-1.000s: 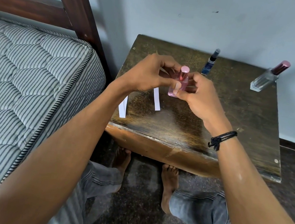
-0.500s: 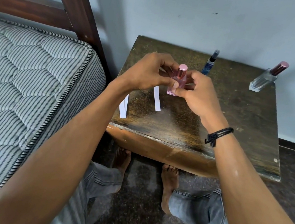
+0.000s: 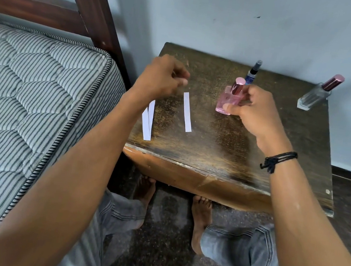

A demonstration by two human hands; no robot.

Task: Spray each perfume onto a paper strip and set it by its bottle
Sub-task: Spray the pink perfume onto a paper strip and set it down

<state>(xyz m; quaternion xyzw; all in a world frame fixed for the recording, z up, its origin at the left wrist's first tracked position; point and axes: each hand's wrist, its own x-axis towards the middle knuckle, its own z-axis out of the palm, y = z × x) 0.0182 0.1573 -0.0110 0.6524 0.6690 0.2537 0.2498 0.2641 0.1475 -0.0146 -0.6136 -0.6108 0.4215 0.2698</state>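
My right hand (image 3: 255, 112) grips a small pink perfume bottle (image 3: 227, 99) with a pink top, tilted and lifted just above the dark wooden table (image 3: 212, 146). Left of the bottle, one white paper strip (image 3: 187, 111) lies flat on the table. Two more strips (image 3: 147, 120) lie together at the table's left edge, partly under my left forearm. My left hand (image 3: 161, 78) hovers above the table left of the single strip, fingers curled with the fingertips together; I cannot tell whether they pinch anything small.
A slim blue spray bottle (image 3: 252, 72) stands at the back of the table. A clear bottle with a maroon cap (image 3: 316, 95) stands at the back right corner. A striped mattress (image 3: 31, 93) and a wooden bedpost (image 3: 93, 5) are on the left.
Both hands were together at the pink bottle's top. My left hand has pulled away to the left, and my right hand has carried the bottle to the right, uncovering the single strip.
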